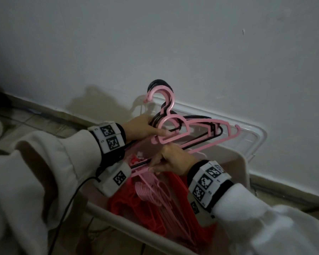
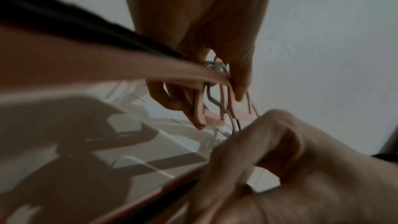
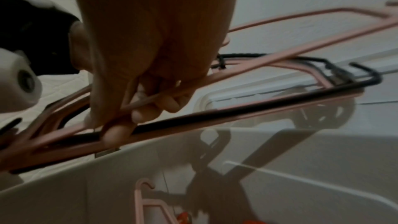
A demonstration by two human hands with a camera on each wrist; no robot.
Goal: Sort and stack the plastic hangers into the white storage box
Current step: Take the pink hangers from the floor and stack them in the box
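A bundle of pink and black hangers (image 1: 191, 129) hangs tilted above the white storage box (image 1: 228, 158), hooks (image 1: 160, 91) pointing up toward the wall. My left hand (image 1: 155, 129) grips the bundle at the necks, just below the hooks; the left wrist view shows its fingers (image 2: 172, 101) curled round the pink necks. My right hand (image 1: 155, 164) pinches the lower bars of the bundle, its fingers (image 3: 120, 130) curled over a thin pink bar and a black one. Red hangers (image 1: 149, 208) and pink hangers (image 1: 151, 190) lie stacked inside the box.
A clear lid (image 1: 250, 133) leans against the white wall behind the box. Tiled floor (image 1: 26, 118) runs along the left. A black cable (image 1: 66, 208) hangs from my left wrist past the box's near rim (image 1: 136, 227).
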